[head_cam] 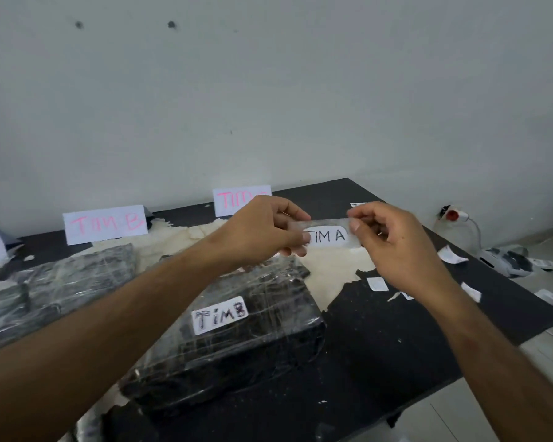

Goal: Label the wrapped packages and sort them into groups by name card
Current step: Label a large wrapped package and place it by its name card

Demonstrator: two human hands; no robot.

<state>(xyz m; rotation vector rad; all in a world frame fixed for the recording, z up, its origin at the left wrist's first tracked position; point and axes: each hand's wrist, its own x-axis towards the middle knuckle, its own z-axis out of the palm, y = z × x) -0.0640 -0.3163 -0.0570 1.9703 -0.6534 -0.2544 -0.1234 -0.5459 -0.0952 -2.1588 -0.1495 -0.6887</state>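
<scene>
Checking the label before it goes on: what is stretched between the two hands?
In the head view, a clear tape strip carrying a white paper label reading "TIM A" spans from the left hand to the right hand; both pinch its ends.

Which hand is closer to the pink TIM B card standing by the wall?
Left. The left hand pinches the TIM A label to the right of the TIM B card. The right hand holds the label's other end, farther right.

Makeshift packing room: worn black table [380,362], bare wall [268,90].
</scene>
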